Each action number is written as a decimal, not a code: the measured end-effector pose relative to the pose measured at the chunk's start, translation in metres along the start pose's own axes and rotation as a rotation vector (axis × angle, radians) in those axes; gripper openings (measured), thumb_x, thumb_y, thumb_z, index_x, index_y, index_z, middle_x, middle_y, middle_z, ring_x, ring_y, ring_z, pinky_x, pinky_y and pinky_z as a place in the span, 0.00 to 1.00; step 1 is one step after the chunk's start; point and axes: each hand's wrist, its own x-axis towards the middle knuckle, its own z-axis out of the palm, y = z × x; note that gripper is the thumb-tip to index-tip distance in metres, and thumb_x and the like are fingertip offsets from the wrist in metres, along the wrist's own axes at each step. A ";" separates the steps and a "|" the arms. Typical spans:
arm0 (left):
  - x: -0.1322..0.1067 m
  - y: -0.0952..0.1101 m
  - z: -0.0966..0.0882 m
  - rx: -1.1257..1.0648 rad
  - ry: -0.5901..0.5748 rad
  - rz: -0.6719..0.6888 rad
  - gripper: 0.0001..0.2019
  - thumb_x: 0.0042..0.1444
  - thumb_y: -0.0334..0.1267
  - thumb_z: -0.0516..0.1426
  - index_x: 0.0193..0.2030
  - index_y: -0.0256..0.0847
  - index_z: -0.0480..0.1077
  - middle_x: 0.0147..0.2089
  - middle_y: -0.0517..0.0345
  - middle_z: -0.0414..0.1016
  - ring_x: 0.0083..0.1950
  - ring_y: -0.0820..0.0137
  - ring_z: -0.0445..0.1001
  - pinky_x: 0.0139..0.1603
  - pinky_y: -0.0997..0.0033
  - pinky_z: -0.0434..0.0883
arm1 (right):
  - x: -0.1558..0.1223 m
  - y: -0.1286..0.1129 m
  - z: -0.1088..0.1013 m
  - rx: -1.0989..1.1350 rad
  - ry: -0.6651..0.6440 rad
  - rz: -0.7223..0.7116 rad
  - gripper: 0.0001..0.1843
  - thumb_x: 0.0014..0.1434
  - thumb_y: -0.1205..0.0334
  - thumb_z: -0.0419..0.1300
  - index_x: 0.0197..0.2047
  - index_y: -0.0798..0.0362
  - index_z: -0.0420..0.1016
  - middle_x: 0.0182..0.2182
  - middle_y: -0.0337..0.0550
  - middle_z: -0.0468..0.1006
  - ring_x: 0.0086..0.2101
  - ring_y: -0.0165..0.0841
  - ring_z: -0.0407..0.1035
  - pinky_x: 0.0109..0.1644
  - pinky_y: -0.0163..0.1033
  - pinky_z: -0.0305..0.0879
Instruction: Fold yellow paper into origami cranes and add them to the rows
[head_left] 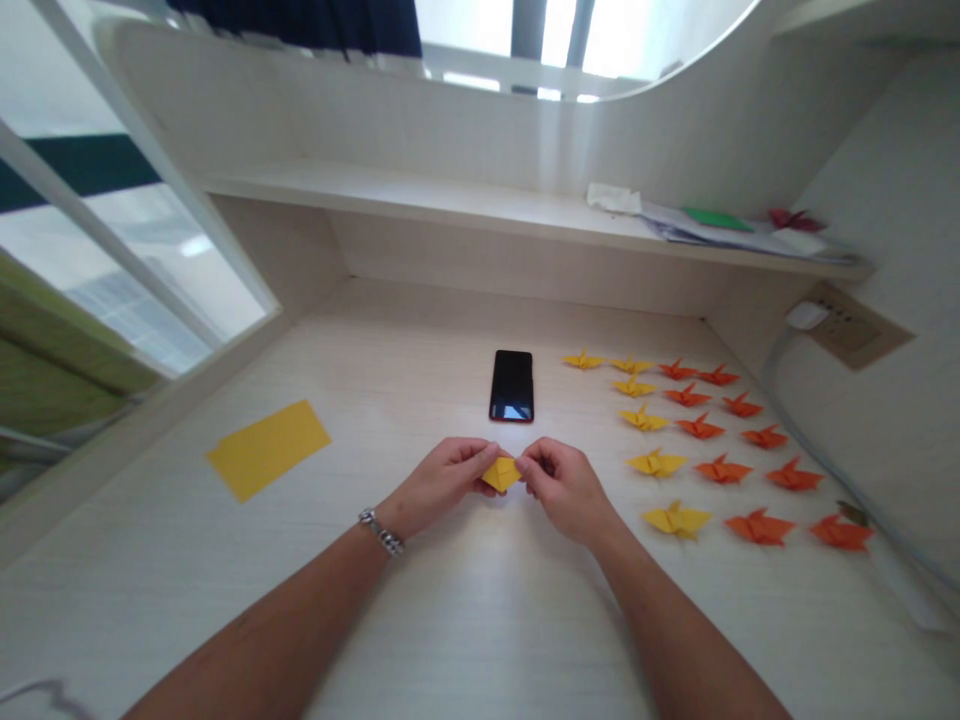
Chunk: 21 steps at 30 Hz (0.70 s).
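A small folded yellow paper piece (501, 473) is pinched between both hands just above the pale wooden desk (465, 620). My left hand (442, 480), with a metal bracelet on the wrist, grips its left side with closed fingers. My right hand (566, 485) pinches its right side, fingers curled. A black phone (511, 385) lies flat just beyond the hands.
Rows of finished paper cranes lie to the right, yellow ones (652, 440) nearer and orange ones (739, 440) farther right. A flat yellow sheet (268, 448) lies at the left. A shelf (450, 200) holds papers at the back. A wall socket (847, 325) with a plug is at right.
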 end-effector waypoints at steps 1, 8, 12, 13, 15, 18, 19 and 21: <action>0.000 0.000 0.001 0.037 0.023 0.010 0.16 0.56 0.46 0.54 0.37 0.32 0.73 0.36 0.49 0.76 0.36 0.68 0.73 0.37 0.70 0.71 | 0.000 0.000 0.000 0.000 0.007 0.001 0.08 0.57 0.61 0.54 0.29 0.53 0.70 0.22 0.36 0.71 0.24 0.28 0.64 0.28 0.32 0.57; -0.004 0.003 0.009 0.420 0.207 0.223 0.12 0.56 0.44 0.54 0.31 0.36 0.71 0.28 0.58 0.71 0.29 0.73 0.67 0.30 0.75 0.65 | -0.001 -0.005 0.000 -0.003 0.007 -0.049 0.08 0.57 0.62 0.54 0.32 0.53 0.73 0.24 0.38 0.74 0.26 0.29 0.66 0.30 0.33 0.59; -0.009 0.007 0.012 0.634 0.200 0.282 0.10 0.56 0.40 0.53 0.31 0.38 0.72 0.27 0.58 0.72 0.29 0.72 0.67 0.31 0.75 0.63 | -0.002 -0.008 0.000 -0.113 -0.006 -0.112 0.07 0.54 0.65 0.55 0.29 0.53 0.74 0.24 0.39 0.75 0.25 0.29 0.65 0.29 0.33 0.58; -0.009 0.007 0.012 0.662 0.191 0.287 0.10 0.56 0.39 0.53 0.31 0.38 0.72 0.27 0.58 0.72 0.29 0.72 0.66 0.31 0.75 0.62 | -0.002 -0.009 -0.001 -0.142 -0.007 -0.116 0.07 0.54 0.66 0.56 0.27 0.53 0.74 0.23 0.39 0.75 0.24 0.29 0.65 0.29 0.33 0.57; -0.010 0.008 0.012 0.684 0.181 0.285 0.09 0.56 0.37 0.53 0.31 0.38 0.72 0.26 0.59 0.73 0.28 0.73 0.66 0.30 0.75 0.62 | -0.002 -0.010 -0.001 -0.176 -0.014 -0.108 0.07 0.52 0.67 0.56 0.26 0.54 0.74 0.22 0.39 0.74 0.24 0.29 0.65 0.27 0.33 0.56; -0.009 0.009 0.011 0.651 0.177 0.259 0.09 0.56 0.38 0.53 0.31 0.37 0.73 0.27 0.58 0.73 0.28 0.73 0.66 0.29 0.75 0.62 | -0.001 -0.012 -0.002 -0.187 -0.038 -0.085 0.06 0.50 0.68 0.56 0.27 0.54 0.75 0.21 0.38 0.75 0.23 0.28 0.65 0.26 0.32 0.56; -0.009 0.009 0.010 0.631 0.174 0.250 0.09 0.55 0.38 0.54 0.31 0.37 0.73 0.27 0.58 0.74 0.29 0.73 0.67 0.29 0.75 0.62 | -0.001 -0.013 -0.004 -0.186 -0.047 -0.078 0.07 0.50 0.68 0.56 0.27 0.54 0.75 0.21 0.38 0.75 0.23 0.28 0.65 0.26 0.32 0.56; -0.008 0.007 0.006 0.582 0.167 0.234 0.09 0.55 0.39 0.54 0.31 0.37 0.73 0.28 0.57 0.74 0.29 0.72 0.67 0.29 0.75 0.63 | -0.001 -0.013 -0.008 -0.185 -0.059 -0.065 0.07 0.50 0.68 0.56 0.28 0.54 0.76 0.22 0.38 0.76 0.23 0.28 0.66 0.27 0.32 0.56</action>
